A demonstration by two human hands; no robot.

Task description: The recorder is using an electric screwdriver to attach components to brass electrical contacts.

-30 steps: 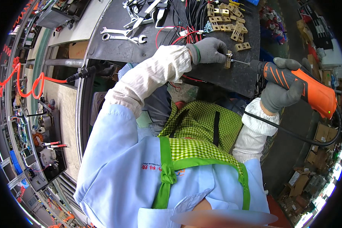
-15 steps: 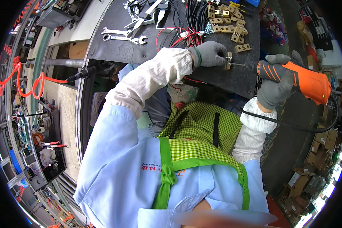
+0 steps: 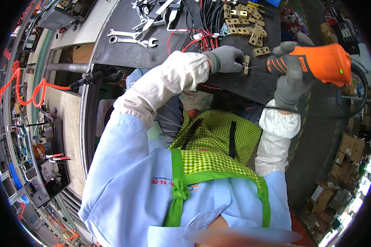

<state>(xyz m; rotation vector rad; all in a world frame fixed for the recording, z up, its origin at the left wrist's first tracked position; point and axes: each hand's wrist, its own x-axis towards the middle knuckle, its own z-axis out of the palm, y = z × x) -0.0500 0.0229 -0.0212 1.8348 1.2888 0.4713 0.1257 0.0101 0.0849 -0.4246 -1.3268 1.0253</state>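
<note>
My left hand [image 3: 226, 59], in a grey knit glove, is closed with its fingertips at a small brass-coloured slotted block [image 3: 246, 66] near the table's front edge. A bright screw or bolt shows on the block. My right hand [image 3: 292, 78], also gloved, wraps round an orange and black electric screwdriver [image 3: 323, 64], which lies nearly level. Its thin bit [image 3: 257, 66] points left and reaches the side of the block; whether it sits in the screw head is too small to tell. A green light shows on the screwdriver's rear end.
Several similar brass-coloured blocks [image 3: 253, 31] lie at the back of the dark table [image 3: 123, 55]. Beside them are small screws [image 3: 224, 30] and a bundle of black and red cables [image 3: 208, 18]. Wrenches [image 3: 130, 39] lie at the left. The screwdriver's black cord [image 3: 362, 88] loops down on the right.
My right hand has moved the screwdriver left and slightly up, bringing its bit closer to the block. My left hand has stayed almost in place at the block.
</note>
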